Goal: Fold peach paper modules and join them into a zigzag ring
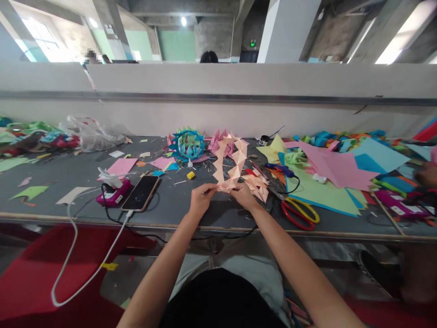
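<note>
Both of my hands hold a peach-coloured ring of folded paper points (220,166) near the table's front edge, its loop standing up away from me. My left hand (201,198) pinches the ring's near left side, and my right hand (245,196) grips its near right side. Beside my right hand lies a heap of loose peach folded paper pieces (259,187). Behind the ring stand a blue and green folded-paper basket shape (189,146) and a pink folded-paper piece (216,143). Scissors with red and yellow handles (300,212) and a blue glue gun (280,170) lie to the right.
On the left are a phone (140,193) on a white charging cable and a purple power strip (114,193). Coloured paper sheets (337,164) cover the right side. A plastic bag (90,132) sits back left. Another person's hand (426,175) is at the far right.
</note>
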Motion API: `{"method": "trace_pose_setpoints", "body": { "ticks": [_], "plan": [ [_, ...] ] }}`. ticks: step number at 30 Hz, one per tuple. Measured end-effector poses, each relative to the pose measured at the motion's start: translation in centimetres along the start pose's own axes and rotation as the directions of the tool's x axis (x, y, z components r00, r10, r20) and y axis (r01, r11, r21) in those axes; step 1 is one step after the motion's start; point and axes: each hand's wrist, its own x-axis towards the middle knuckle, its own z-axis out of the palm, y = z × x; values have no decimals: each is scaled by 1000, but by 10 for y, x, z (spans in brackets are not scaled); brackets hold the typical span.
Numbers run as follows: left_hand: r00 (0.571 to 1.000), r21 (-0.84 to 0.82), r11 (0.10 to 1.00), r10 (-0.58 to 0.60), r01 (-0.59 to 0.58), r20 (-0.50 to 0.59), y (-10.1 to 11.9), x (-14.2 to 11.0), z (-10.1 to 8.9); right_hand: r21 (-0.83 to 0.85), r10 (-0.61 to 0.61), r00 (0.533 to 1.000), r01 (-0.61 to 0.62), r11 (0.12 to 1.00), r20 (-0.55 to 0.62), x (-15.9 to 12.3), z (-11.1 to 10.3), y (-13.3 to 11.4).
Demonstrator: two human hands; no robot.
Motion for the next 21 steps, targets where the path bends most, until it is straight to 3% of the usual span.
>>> {"method": "trace_pose_setpoints", "body": {
  "ticks": [13, 21],
  "plan": [
    [991, -82, 988, -133, 133, 9, 3, 2, 1, 15, 51, 995, -50, 999, -83, -1, -2, -1],
    [983, -129, 974, -185, 185, 13, 3, 1, 2, 124, 70, 993, -58, 991, -94, 0, 1, 2]
  ]
}}
